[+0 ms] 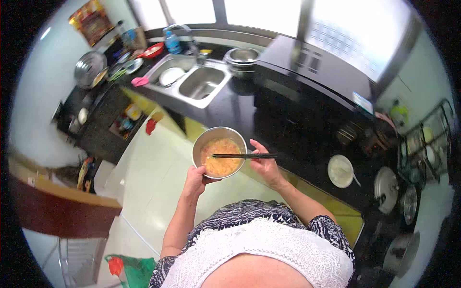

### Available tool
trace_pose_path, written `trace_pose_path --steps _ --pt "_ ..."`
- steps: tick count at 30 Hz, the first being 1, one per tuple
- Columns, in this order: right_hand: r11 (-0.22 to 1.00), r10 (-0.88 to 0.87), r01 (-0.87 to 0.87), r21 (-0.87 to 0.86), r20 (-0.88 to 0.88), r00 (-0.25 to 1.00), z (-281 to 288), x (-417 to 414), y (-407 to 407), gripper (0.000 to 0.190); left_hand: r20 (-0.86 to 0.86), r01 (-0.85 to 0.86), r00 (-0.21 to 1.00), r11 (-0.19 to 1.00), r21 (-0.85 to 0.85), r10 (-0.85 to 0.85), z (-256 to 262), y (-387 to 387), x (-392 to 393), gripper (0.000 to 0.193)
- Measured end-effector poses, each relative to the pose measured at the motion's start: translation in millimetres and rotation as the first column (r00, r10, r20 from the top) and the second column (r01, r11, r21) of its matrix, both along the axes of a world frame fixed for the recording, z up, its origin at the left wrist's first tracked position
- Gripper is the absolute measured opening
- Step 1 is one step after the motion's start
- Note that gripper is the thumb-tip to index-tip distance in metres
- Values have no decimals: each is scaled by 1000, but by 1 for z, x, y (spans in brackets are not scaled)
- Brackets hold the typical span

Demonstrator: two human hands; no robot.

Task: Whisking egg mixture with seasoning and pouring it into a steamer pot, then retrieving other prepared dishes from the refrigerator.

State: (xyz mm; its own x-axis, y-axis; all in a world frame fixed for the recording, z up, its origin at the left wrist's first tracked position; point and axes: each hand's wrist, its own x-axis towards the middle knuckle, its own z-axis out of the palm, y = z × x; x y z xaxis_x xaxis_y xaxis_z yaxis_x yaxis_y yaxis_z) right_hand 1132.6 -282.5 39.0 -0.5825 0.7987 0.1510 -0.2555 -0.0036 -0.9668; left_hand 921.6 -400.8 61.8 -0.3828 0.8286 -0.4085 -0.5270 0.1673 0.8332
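Note:
My left hand (196, 180) grips the lower left rim of a round metal bowl (198, 145), holding it up in front of my body, over the floor beside the counter. Inside the bowl lies an orange-yellow mixture (221, 147) with reddish bits, which could be beaten egg. A pair of dark chopsticks (234, 156) reaches across the bowl's right rim, tips in the mixture. My right hand (264, 163) holds the chopsticks near their back end, with the index finger raised off them. The lower ends of the fingers under the bowl are hidden.
Ahead runs a black countertop (288, 133) with a double steel sink (205, 84) and stacked metal bowls (243, 59). To the right stand a white bowl (340, 171) with a spoon, pot lids (386, 190) and a wire rack (425, 144). A wooden-edged surface (65, 198) juts in at left.

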Motion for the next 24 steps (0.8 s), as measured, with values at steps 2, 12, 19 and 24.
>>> trace_pose_path --steps 2,12,19,24 --pt "983 82 -91 159 62 995 21 -45 3 34 -23 -15 1000 1000 -27 14 19 -20 -34 37" --pt "812 583 -583 -31 97 807 89 -228 55 36 -5 -255 967 967 5 255 27 -31 -182 42" --pt "927 332 -307 -214 92 939 99 -326 131 33 -15 -307 952 951 -29 307 51 6 -279 44" --pt "735 569 -504 -454 8 822 109 -401 137 33 -56 -262 965 958 -118 257 70 38 -355 43"
